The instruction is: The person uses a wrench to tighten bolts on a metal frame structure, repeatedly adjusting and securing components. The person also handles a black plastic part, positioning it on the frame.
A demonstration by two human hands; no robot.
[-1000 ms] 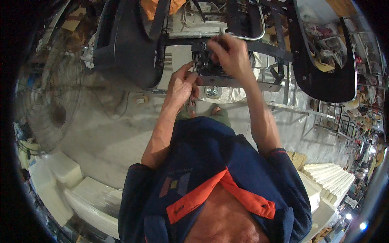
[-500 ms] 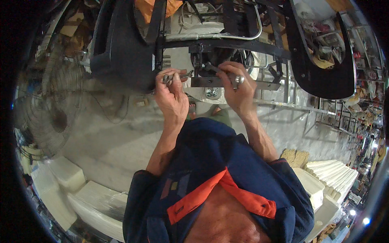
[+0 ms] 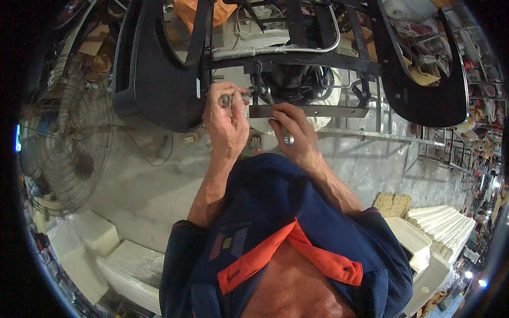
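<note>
A black metal frame (image 3: 339, 62) fills the space in front of me, with a flat drilled crossbar (image 3: 339, 112) at its near side. My right hand (image 3: 298, 130) is closed round a steel wrench (image 3: 288, 140); its round end sticks out below the fingers. The wrench's other end reaches a bolt (image 3: 263, 91) at a small upright bracket of the frame. My left hand (image 3: 228, 114) grips a second metal wrench (image 3: 226, 99), its round end by the thumb. That tool points at the bracket's left side, where fingers partly hide its tip.
Curved black side panels (image 3: 164, 79) flank the frame, another (image 3: 429, 100) on the right. A wire-caged fan (image 3: 74, 143) stands at left. Wrapped pale foam blocks (image 3: 132, 265) lie lower left; ribbed pale pieces (image 3: 442, 228) lie lower right. A metal rack (image 3: 392, 139) is behind the right panel.
My right hand has moved left and down, and its wrench now stands steeper at the bolt. The left hand has shifted slightly, its tool now nearer the bracket.
</note>
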